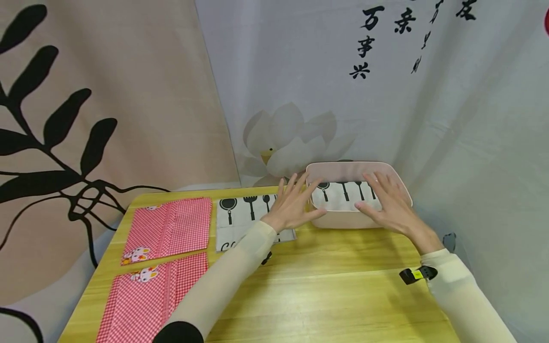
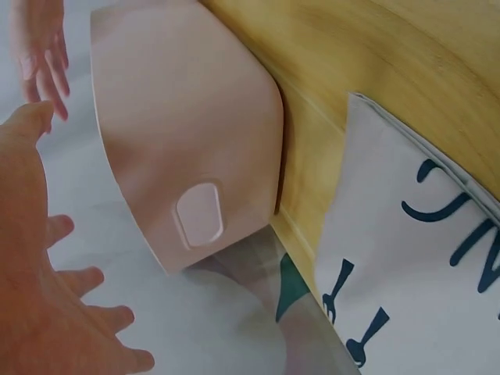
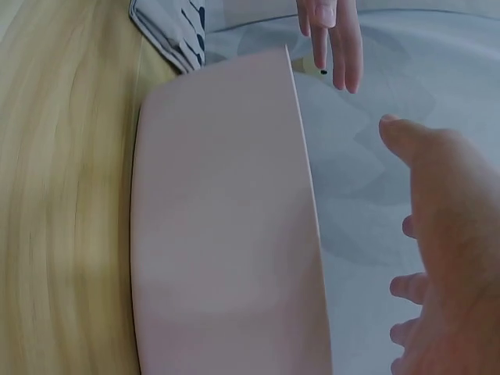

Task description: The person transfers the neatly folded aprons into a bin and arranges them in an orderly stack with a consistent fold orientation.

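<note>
A pink plastic bin [image 1: 351,220] stands at the back right of the table, with a folded white cloth [image 1: 352,196] printed with black utensils inside it. Above its left end my left hand [image 1: 292,205] spreads its fingers, holding nothing. My right hand [image 1: 391,205] hovers over the bin's right side, fingers apart and also without anything in them. In the left wrist view, the left hand [image 2: 55,258] is clear of the bin's rim, and the bin's end wall [image 2: 187,133] shows a handle recess. The right wrist view has the right hand [image 3: 453,234] beyond the rim.
Left of the bin lies another folded white cloth [image 1: 240,216] with utensil prints, partly covered by the left arm. Two folded red checked cloths [image 1: 171,228] with rabbit prints lie at the table's left. Curtains [image 1: 300,71] hang right behind the table's back edge.
</note>
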Demonstrator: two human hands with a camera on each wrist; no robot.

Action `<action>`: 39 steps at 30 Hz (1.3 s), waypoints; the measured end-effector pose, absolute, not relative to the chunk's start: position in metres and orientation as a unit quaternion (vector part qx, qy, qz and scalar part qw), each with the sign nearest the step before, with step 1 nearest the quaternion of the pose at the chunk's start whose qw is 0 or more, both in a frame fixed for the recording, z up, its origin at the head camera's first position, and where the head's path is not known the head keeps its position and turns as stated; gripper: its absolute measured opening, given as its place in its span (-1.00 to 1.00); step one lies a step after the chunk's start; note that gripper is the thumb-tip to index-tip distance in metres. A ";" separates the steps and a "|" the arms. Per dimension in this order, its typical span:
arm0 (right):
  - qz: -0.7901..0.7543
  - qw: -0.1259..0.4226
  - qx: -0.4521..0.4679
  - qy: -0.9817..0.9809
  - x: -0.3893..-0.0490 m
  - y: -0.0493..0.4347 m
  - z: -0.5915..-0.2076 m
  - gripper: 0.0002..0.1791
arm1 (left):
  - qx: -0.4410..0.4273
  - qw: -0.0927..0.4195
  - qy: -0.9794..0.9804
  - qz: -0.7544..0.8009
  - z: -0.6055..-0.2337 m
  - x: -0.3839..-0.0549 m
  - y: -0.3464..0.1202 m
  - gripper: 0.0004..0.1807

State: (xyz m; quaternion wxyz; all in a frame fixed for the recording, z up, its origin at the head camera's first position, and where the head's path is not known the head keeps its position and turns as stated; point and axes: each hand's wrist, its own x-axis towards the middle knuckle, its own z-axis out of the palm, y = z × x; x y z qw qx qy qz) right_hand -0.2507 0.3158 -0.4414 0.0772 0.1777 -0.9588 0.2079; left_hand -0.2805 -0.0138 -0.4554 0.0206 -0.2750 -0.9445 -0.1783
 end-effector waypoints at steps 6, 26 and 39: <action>0.209 0.052 0.170 -0.962 -0.246 0.306 -0.437 0.07 | -0.267 0.018 -0.945 -0.186 -0.455 -0.275 -0.024 0.04; 0.221 0.064 0.208 -0.951 -0.243 0.276 -0.440 0.04 | -0.259 0.044 -0.947 -0.183 -0.454 -0.255 -0.061 0.03; 0.212 0.063 0.217 -0.951 -0.242 0.258 -0.441 0.04 | -0.248 0.044 -0.951 -0.180 -0.455 -0.246 -0.082 0.05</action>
